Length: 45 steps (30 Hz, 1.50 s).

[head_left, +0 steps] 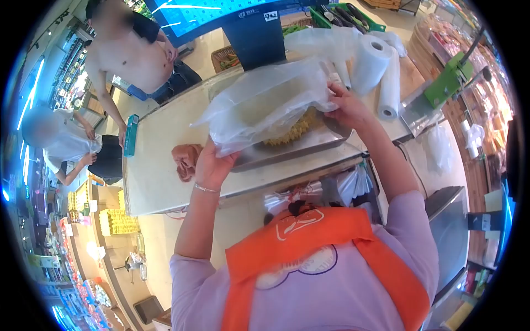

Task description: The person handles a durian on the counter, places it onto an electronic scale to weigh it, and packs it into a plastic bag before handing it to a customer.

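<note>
A clear plastic bag [265, 94] is stretched between my two hands above the metal weighing tray [276, 156]. My left hand [214, 165] grips the near left edge of the bag, while my right hand [349, 107] pinches its right edge. Below the bag, a spiky yellow-green durian [295, 131] lies on the tray, partly covered by the plastic. Whether any of the fruit is inside the bag, I cannot tell. A crumpled reddish-brown cloth or bag [186, 160] lies on the counter, just left of my left hand.
A dark post [254, 41] carries a blue screen [204, 16] behind the tray. Rolls of plastic bags [371, 63] stand at the right, before a green-handled device [450, 81]. Across the counter [160, 185] are two people, one with a hand by a teal box [131, 135].
</note>
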{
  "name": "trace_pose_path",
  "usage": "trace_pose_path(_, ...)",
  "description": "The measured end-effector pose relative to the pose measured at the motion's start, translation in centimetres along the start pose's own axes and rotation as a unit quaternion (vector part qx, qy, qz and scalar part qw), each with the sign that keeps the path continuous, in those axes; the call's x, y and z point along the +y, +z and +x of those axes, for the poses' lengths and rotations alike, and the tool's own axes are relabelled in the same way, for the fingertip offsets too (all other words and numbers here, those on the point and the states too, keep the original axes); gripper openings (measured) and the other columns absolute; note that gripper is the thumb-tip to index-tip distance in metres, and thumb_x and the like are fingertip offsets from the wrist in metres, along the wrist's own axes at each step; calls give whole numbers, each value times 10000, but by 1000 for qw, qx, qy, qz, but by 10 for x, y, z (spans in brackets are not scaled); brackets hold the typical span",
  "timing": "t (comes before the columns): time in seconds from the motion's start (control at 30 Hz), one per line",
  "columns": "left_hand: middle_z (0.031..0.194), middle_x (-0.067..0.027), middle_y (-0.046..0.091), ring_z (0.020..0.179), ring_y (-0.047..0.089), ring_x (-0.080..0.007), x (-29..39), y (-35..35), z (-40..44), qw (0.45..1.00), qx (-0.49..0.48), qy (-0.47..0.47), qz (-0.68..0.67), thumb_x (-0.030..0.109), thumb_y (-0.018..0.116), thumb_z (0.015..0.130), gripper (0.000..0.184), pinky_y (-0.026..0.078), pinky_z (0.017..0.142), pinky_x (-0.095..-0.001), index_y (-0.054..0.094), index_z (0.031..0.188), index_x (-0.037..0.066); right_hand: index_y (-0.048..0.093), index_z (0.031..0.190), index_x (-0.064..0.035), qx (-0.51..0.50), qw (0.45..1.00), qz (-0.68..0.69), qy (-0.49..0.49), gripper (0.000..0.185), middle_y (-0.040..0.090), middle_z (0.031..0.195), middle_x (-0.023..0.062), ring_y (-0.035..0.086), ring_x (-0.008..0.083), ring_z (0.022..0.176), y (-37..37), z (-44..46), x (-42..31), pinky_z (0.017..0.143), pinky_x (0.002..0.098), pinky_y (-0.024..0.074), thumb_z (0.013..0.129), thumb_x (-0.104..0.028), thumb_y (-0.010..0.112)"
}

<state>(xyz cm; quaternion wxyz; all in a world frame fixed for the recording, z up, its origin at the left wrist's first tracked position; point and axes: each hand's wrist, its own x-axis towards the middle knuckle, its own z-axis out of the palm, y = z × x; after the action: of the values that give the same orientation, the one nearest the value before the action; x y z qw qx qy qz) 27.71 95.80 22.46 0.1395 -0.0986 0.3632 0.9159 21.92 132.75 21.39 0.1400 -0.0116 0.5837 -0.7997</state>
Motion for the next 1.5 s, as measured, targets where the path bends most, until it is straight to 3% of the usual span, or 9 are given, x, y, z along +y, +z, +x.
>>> trace_pose_path(0.13,1097,-112,635,914,641,-306,-10,10,-5,902,112,137,393,34,500,882,372,537,747,-427,485,1245,111,619,966,-26,89,833,-499,-220,162,606,932,103,617,277,848,6,-9,14,722,370,499,814,-61,573)
trace_pose_path(0.17,1045,-119,638,857,639,-302,-12,7,-5,807,125,217,535,24,523,851,367,527,718,-412,500,1209,98,620,917,-13,116,737,-608,-272,134,596,885,124,611,309,817,12,-17,16,705,391,495,796,-54,581)
trace_pose_path(0.23,941,-134,645,745,637,-296,-16,0,-1,533,133,357,756,3,568,789,358,508,661,-380,530,1138,73,609,900,-2,81,727,-602,-319,137,566,860,157,582,354,783,24,-28,19,687,421,485,771,-47,592)
trace_pose_path(0.63,883,-144,560,683,544,-285,-41,8,-25,659,34,374,652,71,663,766,125,440,609,-361,622,879,36,608,821,-36,1,799,-509,-320,145,536,914,125,572,307,809,47,-70,17,694,391,469,745,-123,695)
trace_pose_path(0.83,866,-116,546,823,522,-287,-20,19,-36,355,18,467,810,159,711,769,135,416,719,-375,649,802,44,610,801,-54,19,715,-568,-407,123,557,951,97,573,276,865,39,-75,13,807,398,449,727,-93,700)
trace_pose_path(0.93,862,-98,542,824,521,-302,-42,22,-32,405,-38,472,782,154,725,742,149,403,722,-392,636,803,51,610,806,-52,-19,722,-560,-406,106,585,936,86,583,277,870,50,-78,23,810,394,456,737,-64,689)
trace_pose_path(1.13,823,-125,579,746,565,-292,-71,32,-26,655,36,439,614,16,661,792,56,437,664,-369,624,834,16,608,843,-23,18,817,-451,-360,93,635,920,111,624,309,804,75,-81,22,700,367,499,785,-57,671)
trace_pose_path(1.27,788,-136,598,675,557,-256,-73,44,-27,710,57,440,546,9,645,830,62,440,623,-306,624,886,-9,624,888,-6,40,858,-411,-306,108,639,862,140,628,322,745,78,-80,20,672,347,509,810,-67,669)
trace_pose_path(1.5,748,-84,594,674,536,-141,-44,74,-20,730,104,449,506,61,642,876,96,445,633,-267,623,908,-28,661,898,-12,62,923,-333,-180,97,660,801,71,605,125,682,92,-84,-8,637,258,483,854,-98,649)
